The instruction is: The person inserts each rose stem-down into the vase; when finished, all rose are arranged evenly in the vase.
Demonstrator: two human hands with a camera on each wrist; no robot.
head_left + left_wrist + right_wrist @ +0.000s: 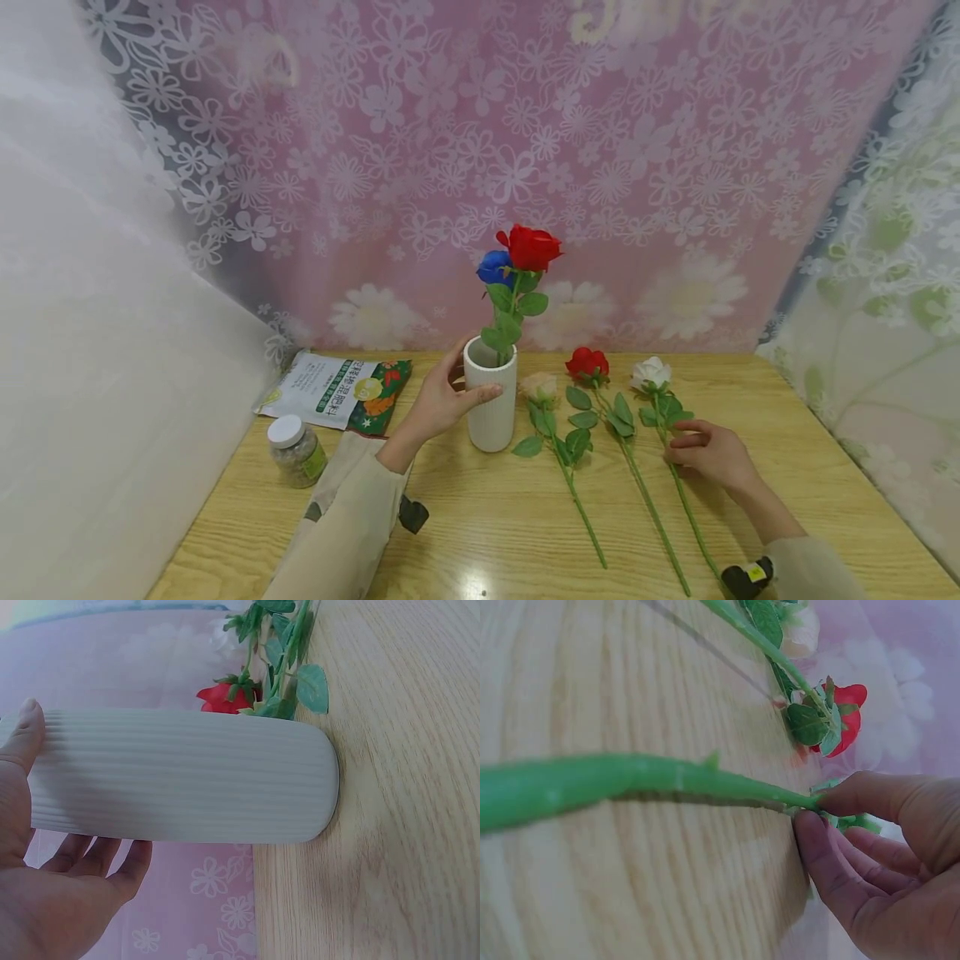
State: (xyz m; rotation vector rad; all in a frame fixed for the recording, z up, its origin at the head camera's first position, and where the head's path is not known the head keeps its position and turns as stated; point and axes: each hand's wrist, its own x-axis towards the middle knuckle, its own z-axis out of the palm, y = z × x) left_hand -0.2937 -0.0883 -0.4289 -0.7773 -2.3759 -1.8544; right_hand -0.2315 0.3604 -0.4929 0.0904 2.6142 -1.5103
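A white ribbed vase (492, 417) stands upright, holding a red rose (532, 248) and a blue rose (495, 268). My left hand (442, 402) grips its upper part, thumb across the front and fingers reaching around the far side. In the left wrist view the vase (187, 776) spans the middle, with the left hand (52, 892) curled about it. On the right, my right hand (712, 457) pinches the stem of a white rose (651, 373) below its leaves. The right wrist view shows that green stem (652, 776) between thumb and forefinger, close over the table.
Between the vase and the white rose lie a pale peach rose (540, 386) and another red rose (587, 364). At left are a printed bag (337, 392) and a white-lidded jar (296, 454) on the wooden table (480, 517). A pink floral curtain (450, 167) hangs behind.
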